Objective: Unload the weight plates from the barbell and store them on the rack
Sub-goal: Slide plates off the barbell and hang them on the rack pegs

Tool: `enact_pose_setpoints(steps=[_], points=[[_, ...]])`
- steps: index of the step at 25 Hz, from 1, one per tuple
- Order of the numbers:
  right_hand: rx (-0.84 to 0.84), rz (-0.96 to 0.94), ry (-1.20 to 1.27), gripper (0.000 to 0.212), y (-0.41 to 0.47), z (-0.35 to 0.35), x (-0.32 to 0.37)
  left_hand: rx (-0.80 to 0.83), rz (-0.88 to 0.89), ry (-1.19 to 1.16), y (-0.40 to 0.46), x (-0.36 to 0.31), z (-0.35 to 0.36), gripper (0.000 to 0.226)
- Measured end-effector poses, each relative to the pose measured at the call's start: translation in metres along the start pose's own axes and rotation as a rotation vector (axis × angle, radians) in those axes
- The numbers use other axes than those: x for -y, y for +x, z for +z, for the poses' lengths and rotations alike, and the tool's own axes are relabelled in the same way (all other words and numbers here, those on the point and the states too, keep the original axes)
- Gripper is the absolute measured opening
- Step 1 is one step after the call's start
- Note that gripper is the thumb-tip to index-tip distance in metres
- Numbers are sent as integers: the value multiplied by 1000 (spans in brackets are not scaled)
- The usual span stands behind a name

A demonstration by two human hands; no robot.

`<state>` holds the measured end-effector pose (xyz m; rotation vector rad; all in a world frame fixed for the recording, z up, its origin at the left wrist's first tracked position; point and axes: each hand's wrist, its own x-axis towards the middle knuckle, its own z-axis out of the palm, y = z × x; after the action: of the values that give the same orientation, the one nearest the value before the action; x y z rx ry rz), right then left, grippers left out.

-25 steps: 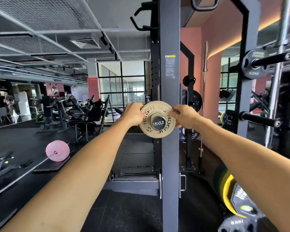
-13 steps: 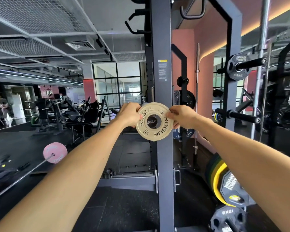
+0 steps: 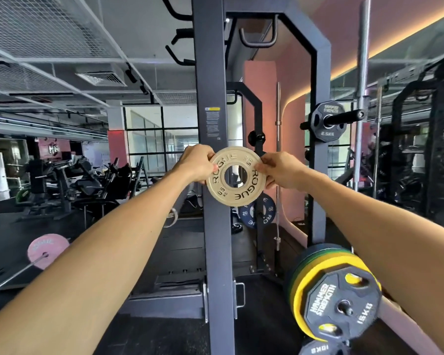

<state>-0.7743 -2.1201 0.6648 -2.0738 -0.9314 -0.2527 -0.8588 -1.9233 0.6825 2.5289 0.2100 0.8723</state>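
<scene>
A small tan Rogue weight plate [image 3: 237,193] is held upright at arm's length in front of the grey rack upright [image 3: 210,98]. My left hand [image 3: 196,163] grips its left rim and my right hand [image 3: 280,170] pinches its right rim. Its centre hole is empty, with the background showing through. At the lower right, a black 15 kg plate [image 3: 341,303] hangs on a rack peg in front of yellow and green plates [image 3: 299,285]. A black 2.5 kg plate [image 3: 327,121] sits on an upper peg [image 3: 349,116] at the right.
A pink plate [image 3: 46,249] on a barbell lies on the floor at the left. Blue 20 kg plates [image 3: 256,211] hang behind the upright. A vertical steel barbell [image 3: 362,73] stands at the right. Exercise machines fill the left background.
The tan plate has come off the black sleeve end that filled its hole; the hole now shows empty. The view has shifted right and down, bringing the 15 kg plate stack into fuller view.
</scene>
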Motion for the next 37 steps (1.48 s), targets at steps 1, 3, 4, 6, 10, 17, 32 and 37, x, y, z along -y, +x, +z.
enact_pose_setpoints(steps=[1,3,4,6,10,17,32,37], points=[[-4,-1,-2,15,2,-13,-14,4,7,-13,7,-14,12,13],[-23,-10,-16,11,7,-39,-40,0,31,-22,22,-39,35,14],[-31,-16,-34,10,9,-50,-51,-8,45,-19,29,-49,45,12],[-44,-10,-78,13,16,-77,-75,-26,64,-12,44,-72,69,11],[-43,18,-36,14,36,-115,-125,-7,87,-37,80,-105,115,15],[-46,36,-10,20,84,-160,-216,14,145,-40,154,-134,197,7],[-55,23,-45,24,138,-270,-386,43,126,-102,254,-235,349,7],[-3,-33,-47,21,148,-326,-431,3,82,-88,262,-292,382,7]])
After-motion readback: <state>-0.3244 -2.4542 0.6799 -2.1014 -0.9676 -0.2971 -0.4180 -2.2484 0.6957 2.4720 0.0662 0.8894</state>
